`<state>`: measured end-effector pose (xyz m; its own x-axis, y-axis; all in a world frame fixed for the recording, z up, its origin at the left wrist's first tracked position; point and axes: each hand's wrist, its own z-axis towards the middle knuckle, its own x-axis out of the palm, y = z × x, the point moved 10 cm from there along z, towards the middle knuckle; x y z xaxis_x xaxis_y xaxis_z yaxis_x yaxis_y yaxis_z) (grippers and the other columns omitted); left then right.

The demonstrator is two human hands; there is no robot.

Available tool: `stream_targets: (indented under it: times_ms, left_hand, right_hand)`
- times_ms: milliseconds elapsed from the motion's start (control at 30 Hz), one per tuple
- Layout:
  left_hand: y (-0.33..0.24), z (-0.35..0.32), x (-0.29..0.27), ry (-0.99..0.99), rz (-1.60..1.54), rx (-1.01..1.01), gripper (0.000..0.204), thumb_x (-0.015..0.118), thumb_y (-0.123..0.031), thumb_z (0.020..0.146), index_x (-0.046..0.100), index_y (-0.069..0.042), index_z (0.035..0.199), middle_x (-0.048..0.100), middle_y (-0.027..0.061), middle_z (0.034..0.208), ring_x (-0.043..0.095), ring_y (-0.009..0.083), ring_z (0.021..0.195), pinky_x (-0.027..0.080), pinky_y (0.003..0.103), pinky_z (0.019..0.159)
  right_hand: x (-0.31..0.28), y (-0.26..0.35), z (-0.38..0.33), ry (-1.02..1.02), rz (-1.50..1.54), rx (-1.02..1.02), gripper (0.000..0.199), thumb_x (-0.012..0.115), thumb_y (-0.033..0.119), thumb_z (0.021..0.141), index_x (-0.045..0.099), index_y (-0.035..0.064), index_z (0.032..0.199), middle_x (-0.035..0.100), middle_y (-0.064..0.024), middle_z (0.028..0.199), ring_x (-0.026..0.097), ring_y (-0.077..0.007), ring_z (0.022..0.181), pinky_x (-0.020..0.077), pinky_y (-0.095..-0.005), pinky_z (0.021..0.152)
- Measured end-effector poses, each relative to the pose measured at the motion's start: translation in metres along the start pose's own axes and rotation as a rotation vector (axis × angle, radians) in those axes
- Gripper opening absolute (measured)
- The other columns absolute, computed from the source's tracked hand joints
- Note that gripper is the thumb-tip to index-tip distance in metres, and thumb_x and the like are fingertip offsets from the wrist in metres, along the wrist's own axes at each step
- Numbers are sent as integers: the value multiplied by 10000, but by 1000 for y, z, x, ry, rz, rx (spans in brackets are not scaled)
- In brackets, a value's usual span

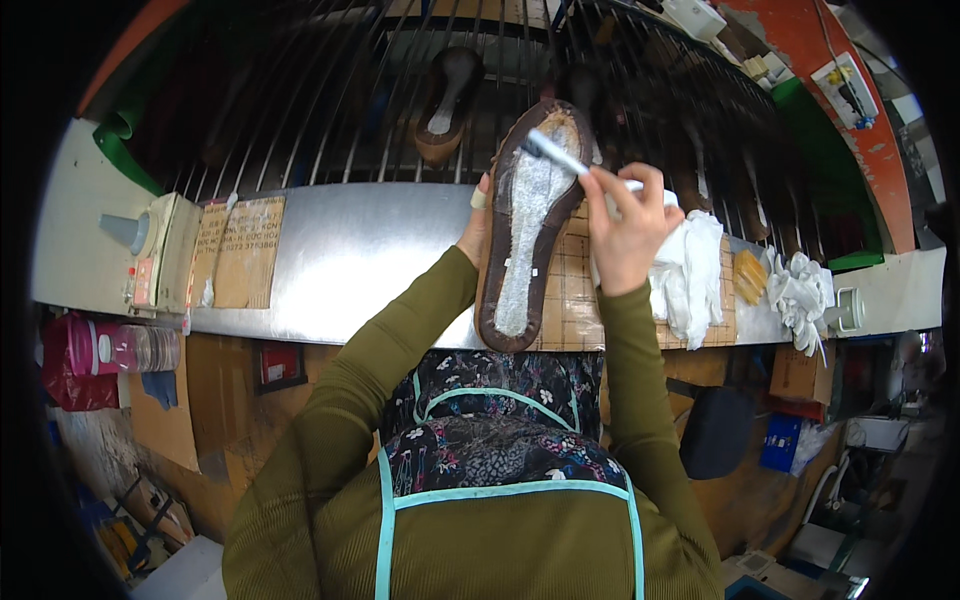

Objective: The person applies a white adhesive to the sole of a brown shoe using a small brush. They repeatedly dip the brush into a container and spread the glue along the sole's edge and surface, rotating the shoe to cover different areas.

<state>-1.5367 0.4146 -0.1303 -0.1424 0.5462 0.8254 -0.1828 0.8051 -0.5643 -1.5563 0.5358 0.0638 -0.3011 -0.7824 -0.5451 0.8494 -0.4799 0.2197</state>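
Note:
Sole side up, a brown lasted shoe (522, 215) is tilted over the bench, with a silvery grey strip down its middle and a rough tan patch at its far end. My left hand (474, 228) grips the shoe's left side; most of its fingers are hidden behind it, and a light wrap shows on the thumb. My right hand (632, 225) is closed on the pale handle of a toothbrush (562, 153). The brush's dark head lies over the upper part of the sole. White cloth (690, 280) rests on the bench beside my right wrist.
A metal bench (365, 250) runs across, with a cardboard piece (240, 255) and a box (172, 245) at left. Metal rods (345, 130) behind it carry another lasted shoe (447, 105). White gloves (800, 292) and a yellowish block (749, 277) lie at right.

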Motion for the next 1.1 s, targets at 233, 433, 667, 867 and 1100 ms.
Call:
stream_targets:
  times_ms: [233, 433, 667, 867, 1100]
  left_hand:
    - [9, 9, -8, 11, -27, -64, 1058, 461, -862, 690, 396, -82, 1401, 546, 154, 1289, 586, 247, 1133, 515, 356, 949]
    - [2, 3, 3, 18, 9, 13, 1067, 462, -866, 683, 384, -93, 1414, 515, 151, 1328, 551, 268, 1166, 465, 391, 1004]
    - [5, -3, 1, 39, -31, -57, 1025, 440, -844, 724, 408, -56, 1379, 543, 169, 1277, 594, 274, 1084, 519, 442, 929]
    - [6, -9, 7, 56, -128, -92, 1008, 377, -827, 771, 371, -46, 1408, 508, 192, 1326, 587, 308, 1100, 499, 441, 956]
    - [0, -11, 3, 70, -37, -49, 983, 331, -812, 803, 366, -42, 1413, 524, 200, 1303, 605, 336, 1048, 517, 437, 913]
  right_hand:
    - [-9, -26, 3, -138, -183, 31, 131, 764, 245, 755, 748, 160, 853, 583, 4, 921, 529, -143, 618, 237, -350, 724]
    - [-44, 7, -85, -85, -200, -18, 264, 811, 215, 710, 754, 191, 966, 597, 6, 912, 521, -103, 740, 223, -325, 734]
    - [-91, 35, -143, 120, -43, -41, 246, 826, 204, 689, 753, 158, 919, 591, 21, 897, 494, -114, 711, 225, -312, 750]
    - [-125, -56, -138, 223, -253, 309, 177, 784, 247, 740, 748, 165, 892, 602, 1, 901, 493, -127, 689, 267, -319, 733]
    - [-84, -91, -147, 384, -422, 256, 187, 721, 166, 768, 722, 164, 954, 611, -64, 992, 552, -190, 823, 293, -377, 758]
